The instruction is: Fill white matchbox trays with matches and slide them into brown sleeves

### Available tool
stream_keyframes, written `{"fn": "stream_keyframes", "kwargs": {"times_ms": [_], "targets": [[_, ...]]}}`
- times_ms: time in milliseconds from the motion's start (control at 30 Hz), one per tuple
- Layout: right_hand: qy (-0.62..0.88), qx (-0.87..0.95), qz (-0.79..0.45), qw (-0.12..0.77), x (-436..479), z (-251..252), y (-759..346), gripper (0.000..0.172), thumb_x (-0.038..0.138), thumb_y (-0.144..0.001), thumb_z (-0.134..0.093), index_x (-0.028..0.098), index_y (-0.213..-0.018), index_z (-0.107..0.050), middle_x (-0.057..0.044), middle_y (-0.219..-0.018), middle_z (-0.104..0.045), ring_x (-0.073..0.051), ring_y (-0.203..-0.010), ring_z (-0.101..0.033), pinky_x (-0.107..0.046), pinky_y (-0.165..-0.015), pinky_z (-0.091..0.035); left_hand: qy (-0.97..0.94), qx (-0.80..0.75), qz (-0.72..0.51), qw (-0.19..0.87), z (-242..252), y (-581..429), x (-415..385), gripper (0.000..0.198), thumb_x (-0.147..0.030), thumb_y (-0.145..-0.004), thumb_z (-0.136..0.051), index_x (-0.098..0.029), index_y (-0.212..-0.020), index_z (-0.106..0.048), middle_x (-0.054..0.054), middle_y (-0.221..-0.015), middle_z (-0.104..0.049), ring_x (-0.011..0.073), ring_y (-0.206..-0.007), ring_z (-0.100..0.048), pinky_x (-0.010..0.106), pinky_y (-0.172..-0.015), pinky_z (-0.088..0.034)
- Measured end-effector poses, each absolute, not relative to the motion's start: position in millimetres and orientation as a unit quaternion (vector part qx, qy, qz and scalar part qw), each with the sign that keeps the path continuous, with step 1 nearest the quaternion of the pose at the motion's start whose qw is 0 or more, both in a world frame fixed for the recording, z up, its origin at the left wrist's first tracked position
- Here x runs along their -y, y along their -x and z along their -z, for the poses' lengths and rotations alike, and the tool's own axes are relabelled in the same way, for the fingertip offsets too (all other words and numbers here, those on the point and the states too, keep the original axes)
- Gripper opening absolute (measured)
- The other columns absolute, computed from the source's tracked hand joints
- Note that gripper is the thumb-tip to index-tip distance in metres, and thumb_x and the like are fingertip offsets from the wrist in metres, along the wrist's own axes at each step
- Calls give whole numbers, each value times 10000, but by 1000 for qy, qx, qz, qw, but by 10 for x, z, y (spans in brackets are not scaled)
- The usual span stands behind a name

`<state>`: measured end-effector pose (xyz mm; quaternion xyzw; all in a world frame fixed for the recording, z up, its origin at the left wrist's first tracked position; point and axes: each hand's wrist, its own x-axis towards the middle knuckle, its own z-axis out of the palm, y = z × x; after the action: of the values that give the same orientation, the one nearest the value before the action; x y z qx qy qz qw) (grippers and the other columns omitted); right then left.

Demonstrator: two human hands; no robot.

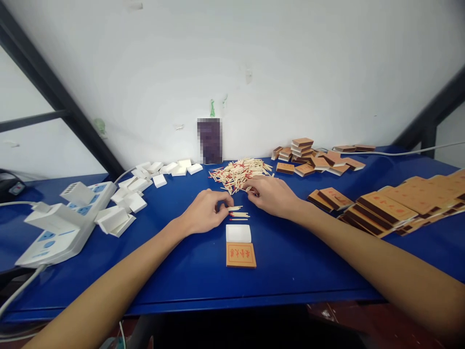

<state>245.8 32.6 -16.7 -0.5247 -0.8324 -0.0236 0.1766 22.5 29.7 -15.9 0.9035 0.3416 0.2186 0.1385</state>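
Note:
My left hand (208, 212) is closed, its thumb and fingertips pinched at the left ends of some matches (238, 208). A few more red-tipped matches lie side by side just below them on the blue table. At the near edge of a loose match pile (244, 170), my right hand (271, 195) pinches a match; its fingers partly hide the sticks there. Closer to me lies an orange-brown matchbox sleeve (240, 255) with red characters. A white inner tray (238, 233) adjoins its far edge.
White inner trays (131, 186) are scattered at left, beside a white power strip (69, 232) with plugs and cables. Matchbox sleeves (308, 157) are heaped at back right, and rows of stacked sleeves (410, 203) fill the right side. A pale wall (232, 58) stands behind.

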Motion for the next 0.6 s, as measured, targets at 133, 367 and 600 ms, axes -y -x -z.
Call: {"fn": "stream_keyframes", "kwargs": {"times_ms": [133, 367, 600], "targets": [[550, 820, 35, 151, -326, 174, -2499, 180, 259, -886, -533, 210, -917, -704, -62, -946, -709, -201, -843, -623, -287, -605, -339, -892, -343, -250, 155, 169, -184, -302, 218, -124, -765, -482, -182, -856, -671, -17, -745, -689, 100, -546, -541, 246, -582, -451], [534, 830, 45, 158, -376, 232, -2412, 236, 326, -938, -508, 207, -1038, -686, -70, -1037, -703, -207, -893, -622, -294, -630, -356, -899, -330, -245, 151, 171, -144, -322, 245, -90, -752, -457, -184, -835, -667, -21, -772, -692, 104, -592, -559, 240, -588, -434], [557, 814, 41, 157, -430, 263, -2365, 180, 235, -922, -479, 202, -883, -652, -67, -940, -700, -191, -790, -596, -294, -582, -289, -903, -320, -225, 180, 168, -175, -284, 249, -88, -764, -475, -180, -869, -682, -34, -670, -651, 93, -528, -523, 230, -559, -413]]}}
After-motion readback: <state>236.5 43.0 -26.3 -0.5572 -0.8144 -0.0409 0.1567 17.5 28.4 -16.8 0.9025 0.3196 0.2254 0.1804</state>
